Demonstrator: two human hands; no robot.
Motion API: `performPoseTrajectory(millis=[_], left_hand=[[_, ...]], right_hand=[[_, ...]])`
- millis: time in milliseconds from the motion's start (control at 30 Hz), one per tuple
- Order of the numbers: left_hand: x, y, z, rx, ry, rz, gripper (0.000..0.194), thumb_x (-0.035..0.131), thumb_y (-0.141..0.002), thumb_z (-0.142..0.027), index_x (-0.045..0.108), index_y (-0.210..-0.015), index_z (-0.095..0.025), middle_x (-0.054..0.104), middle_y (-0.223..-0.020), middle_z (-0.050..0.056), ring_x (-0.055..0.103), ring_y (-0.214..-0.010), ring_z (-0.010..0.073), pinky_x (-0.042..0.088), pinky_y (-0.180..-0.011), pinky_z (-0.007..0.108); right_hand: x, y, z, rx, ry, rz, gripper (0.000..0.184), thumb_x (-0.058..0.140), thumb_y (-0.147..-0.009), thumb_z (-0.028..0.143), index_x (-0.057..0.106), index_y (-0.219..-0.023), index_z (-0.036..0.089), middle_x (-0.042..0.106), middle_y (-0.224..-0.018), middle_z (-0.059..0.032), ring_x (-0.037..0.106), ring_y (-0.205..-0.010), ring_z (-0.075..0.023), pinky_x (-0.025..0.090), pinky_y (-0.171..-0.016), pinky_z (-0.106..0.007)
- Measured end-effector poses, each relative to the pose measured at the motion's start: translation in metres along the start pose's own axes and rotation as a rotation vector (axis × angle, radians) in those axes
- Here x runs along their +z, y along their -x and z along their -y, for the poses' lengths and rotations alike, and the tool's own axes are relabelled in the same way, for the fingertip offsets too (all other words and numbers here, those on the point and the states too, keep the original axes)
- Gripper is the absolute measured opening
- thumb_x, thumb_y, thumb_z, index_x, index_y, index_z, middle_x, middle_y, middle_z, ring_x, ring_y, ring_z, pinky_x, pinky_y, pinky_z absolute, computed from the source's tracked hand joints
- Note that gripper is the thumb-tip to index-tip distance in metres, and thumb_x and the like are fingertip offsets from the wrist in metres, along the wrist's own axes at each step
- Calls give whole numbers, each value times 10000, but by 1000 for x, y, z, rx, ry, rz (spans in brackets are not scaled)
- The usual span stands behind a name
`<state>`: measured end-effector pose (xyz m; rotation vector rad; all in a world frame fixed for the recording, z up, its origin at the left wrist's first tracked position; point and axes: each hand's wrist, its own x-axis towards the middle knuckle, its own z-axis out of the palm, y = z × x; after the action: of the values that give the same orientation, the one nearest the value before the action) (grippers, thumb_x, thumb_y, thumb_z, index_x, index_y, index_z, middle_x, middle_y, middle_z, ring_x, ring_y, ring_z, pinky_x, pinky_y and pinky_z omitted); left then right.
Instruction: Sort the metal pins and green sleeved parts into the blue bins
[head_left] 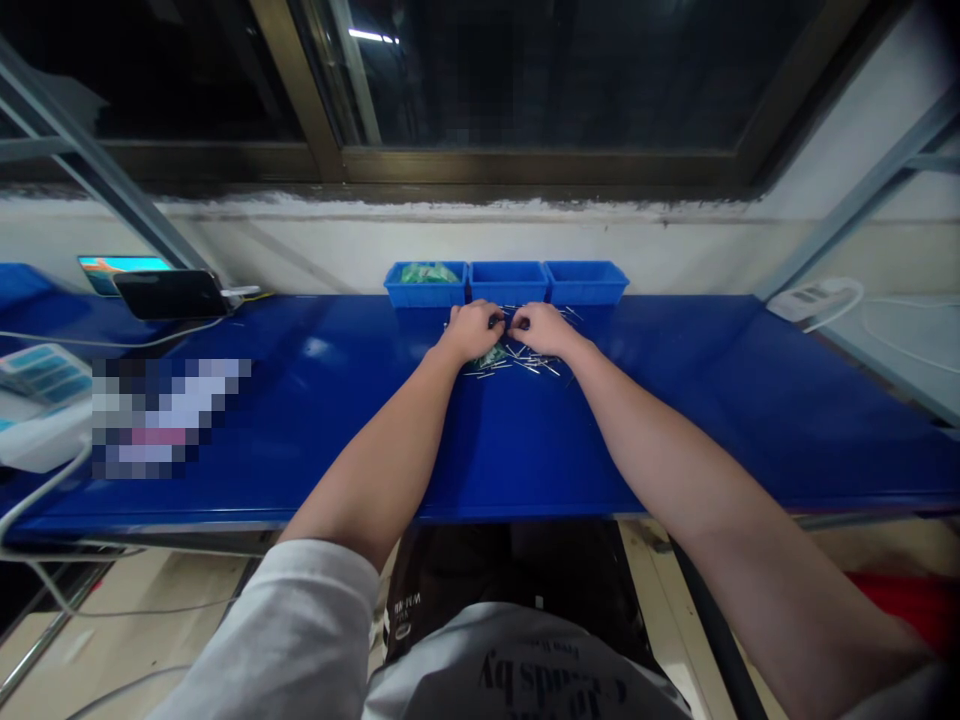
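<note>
Over a loose pile of thin, silvery, nail-like metal pieces (pixel 534 366), my two hands meet near the back of the blue table. My left hand (pixel 475 330) has its fingers curled inward, thumb side toward the pile's middle. Opposite it, my right hand (pixel 541 328) is pinched closed, its fingertips a short gap from the left ones. What sits between the fingers of either hand is too small and dark to make out. Some green material (pixel 493 355) lies under the left hand, partly hidden by it.
Three blue bins stand behind my hands: the left bin (pixel 426 293) holds a green bag, beside a middle bin (pixel 508 291) and a right bin (pixel 587 291). A phone (pixel 172 295) leans at the back left. A power strip (pixel 814 298) lies far right. Cables run along the left.
</note>
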<state>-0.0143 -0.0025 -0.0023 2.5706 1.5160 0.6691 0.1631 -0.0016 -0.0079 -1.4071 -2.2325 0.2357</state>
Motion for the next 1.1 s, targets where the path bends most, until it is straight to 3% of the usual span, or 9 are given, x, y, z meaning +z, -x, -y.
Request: performPoseTrajectory(millis=[167, 367, 500, 633, 767, 933, 1100], left_hand=[[2, 0, 1, 11, 14, -14, 267, 525, -915, -282, 723, -1076, -203, 708, -1136, 97, 624, -1126, 280, 428, -994, 442], [2, 1, 1, 9, 18, -11, 261, 522, -907, -276, 717, -1071, -215, 707, -1153, 93, 623, -1133, 279, 412, -993, 440], [0, 2, -1, -3, 58, -76, 299, 534, -894, -264, 671, -1154, -209, 707, -1188, 98, 623, -1151, 287, 355, -1027, 474], [-3, 3, -5, 15, 100, -152, 357, 547, -882, -237, 618, -1231, -214, 702, -1223, 88, 617, -1174, 272, 304, -1055, 464], [-5, 3, -7, 77, 119, -144, 312, 593, -876, -280, 638, -1178, -219, 709, -1213, 76, 617, -1168, 269, 295, -1054, 455], [-4, 3, -7, 125, 172, -126, 247, 644, -883, -390, 674, -1066, -227, 732, -1145, 52, 638, -1120, 257, 280, -1069, 451], [-4, 2, -7, 100, 208, -131, 288, 670, -885, -397, 665, -1115, -224, 736, -1143, 54, 650, -1106, 247, 309, -1065, 430]], right_hand=[[1, 1, 0, 5, -95, -41, 78, 672, -794, 156, 746, -789, 179, 722, -771, -52, 632, -729, -186, 465, -735, -318], [5, 1, -6, 6, -142, -73, 98, 656, -806, 141, 738, -835, 188, 718, -752, -38, 637, -713, -180, 477, -721, -308], [7, 0, -6, 14, -191, -104, 100, 635, -818, 148, 723, -841, 190, 722, -777, -46, 647, -743, -193, 489, -747, -318], [5, -1, -4, 39, -306, -220, 98, 615, -811, 147, 695, -853, 185, 731, -839, -48, 662, -809, -201, 509, -815, -341], [2, -6, -1, 89, -540, -342, 67, 615, -799, 172, 637, -857, 199, 707, -852, -32, 664, -834, -198, 533, -835, -358], [0, -9, 4, 187, -815, -309, 175, 683, -761, 200, 571, -893, 221, 650, -734, 9, 641, -668, -168, 533, -709, -336], [-2, -6, 6, 192, -928, -230, 340, 791, -688, 279, 542, -914, 228, 610, -631, 58, 590, -584, -134, 489, -615, -285]])
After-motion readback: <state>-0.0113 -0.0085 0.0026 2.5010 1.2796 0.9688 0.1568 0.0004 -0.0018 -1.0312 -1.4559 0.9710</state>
